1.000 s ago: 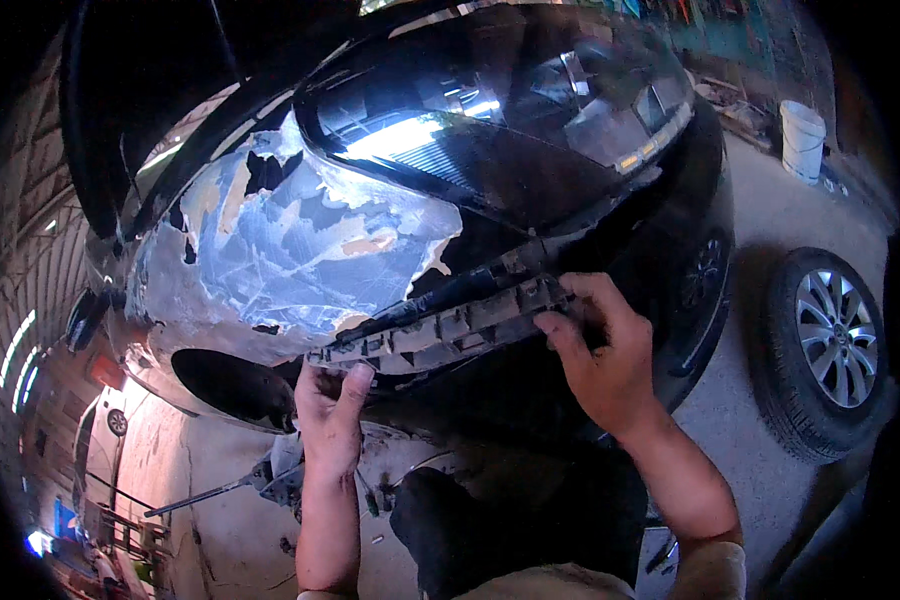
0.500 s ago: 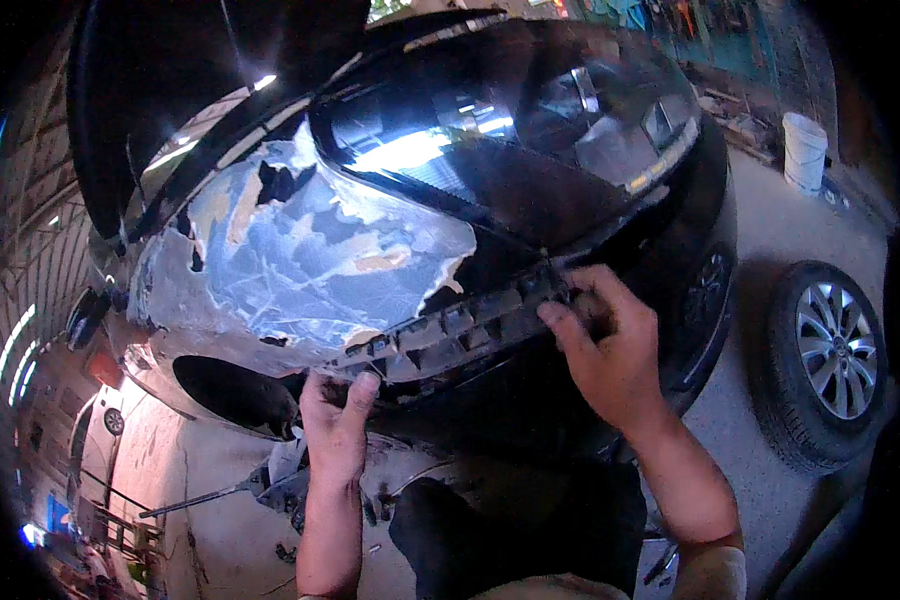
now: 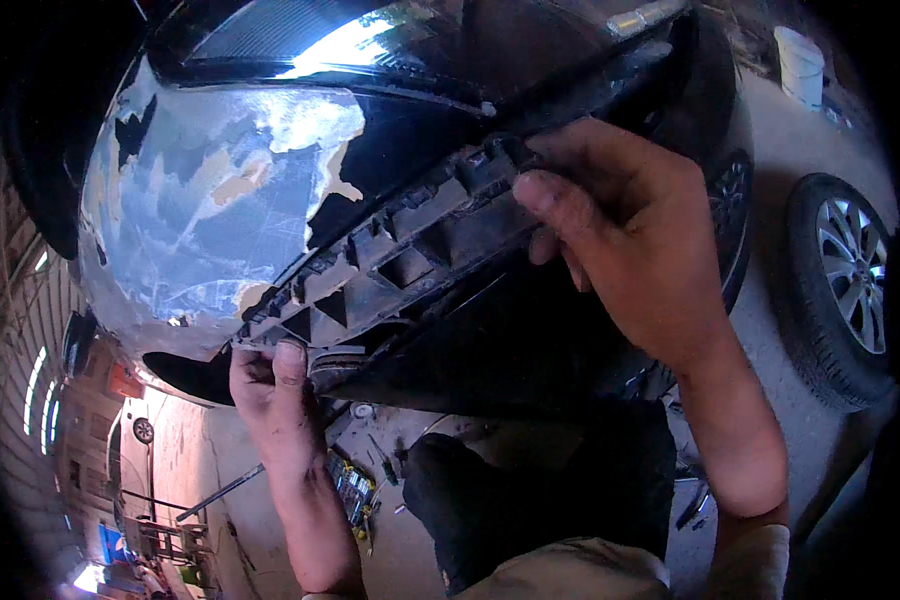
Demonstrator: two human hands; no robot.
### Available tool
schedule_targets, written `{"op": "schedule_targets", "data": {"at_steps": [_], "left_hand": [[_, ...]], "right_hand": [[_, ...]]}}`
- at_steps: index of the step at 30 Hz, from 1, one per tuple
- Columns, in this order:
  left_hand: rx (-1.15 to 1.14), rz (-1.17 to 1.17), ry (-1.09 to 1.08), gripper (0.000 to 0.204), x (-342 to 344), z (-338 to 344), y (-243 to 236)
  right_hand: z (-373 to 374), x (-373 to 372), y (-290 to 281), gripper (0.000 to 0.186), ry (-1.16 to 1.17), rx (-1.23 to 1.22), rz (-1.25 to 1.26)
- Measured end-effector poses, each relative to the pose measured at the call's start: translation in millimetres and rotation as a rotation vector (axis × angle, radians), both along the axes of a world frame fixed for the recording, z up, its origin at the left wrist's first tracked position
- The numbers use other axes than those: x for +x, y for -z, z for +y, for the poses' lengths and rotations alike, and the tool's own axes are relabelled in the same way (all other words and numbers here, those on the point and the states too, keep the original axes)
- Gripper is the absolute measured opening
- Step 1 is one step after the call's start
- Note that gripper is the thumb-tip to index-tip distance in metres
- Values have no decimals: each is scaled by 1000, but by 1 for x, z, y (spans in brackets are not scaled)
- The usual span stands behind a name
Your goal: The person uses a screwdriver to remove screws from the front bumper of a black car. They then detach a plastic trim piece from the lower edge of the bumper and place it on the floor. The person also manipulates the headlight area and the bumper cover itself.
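Note:
Between my hands runs a long dark plastic bumper bracket (image 3: 410,250) with a row of ribbed pockets, slanting up to the right along the edge of a black car (image 3: 450,345). My left hand (image 3: 275,385) pinches its lower left end, thumb on top. At the upper right end my right hand (image 3: 630,225) grips it between thumb and fingers; some fingertips are hidden behind it. Just beyond the bracket, the car's rear side panel (image 3: 220,200) is sanded to patchy grey, white and tan filler. Whether the bracket touches the car body, I cannot tell.
A loose wheel (image 3: 845,290) with a silver rim lies at the right, and a white bucket (image 3: 800,68) stands farther back. On the floor below my left forearm are a tool set (image 3: 353,490) and a long dark bar (image 3: 220,493). Shelving clutter (image 3: 160,545) fills the lower left.
My view has come closer and tilted down, so the car panel and bracket appear larger. Both hands keep hold of the bracket, which now slants more steeply in the picture.

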State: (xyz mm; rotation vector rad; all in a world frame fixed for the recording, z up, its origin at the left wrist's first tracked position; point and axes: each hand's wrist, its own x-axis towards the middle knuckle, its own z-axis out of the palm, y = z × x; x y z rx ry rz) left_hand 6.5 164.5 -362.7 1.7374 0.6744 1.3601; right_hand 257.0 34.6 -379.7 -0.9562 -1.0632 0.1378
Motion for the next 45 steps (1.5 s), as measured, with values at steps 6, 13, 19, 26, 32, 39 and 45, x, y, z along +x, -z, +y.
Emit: {"op": "schedule_targets", "data": {"at_steps": [6,13,19,26,32,39,45], "left_hand": [[24,44,-13,46,-3,2,-1],[-6,26,12,40,-5,4,1],[-19,37,19,39,-7,5,2],[-40,59,-5,36,-6,4,1],[-100,60,38,40,-7,0,-5],[-161,-8,167,42,-6,-2,-6],[-171,11,121,45,-7,-2,-5]], "right_hand": [[-1,1,-2,22,13,-3,-24],[0,-2,-4,22,20,-10,11],[-3,-3,-7,23,14,-32,21],[-3,-1,-5,20,-18,-27,-1],[-16,-7,-8,16,-51,-155,27],[-22,-18,7,20,28,-122,45],[-21,-16,8,21,44,-140,0]]}}
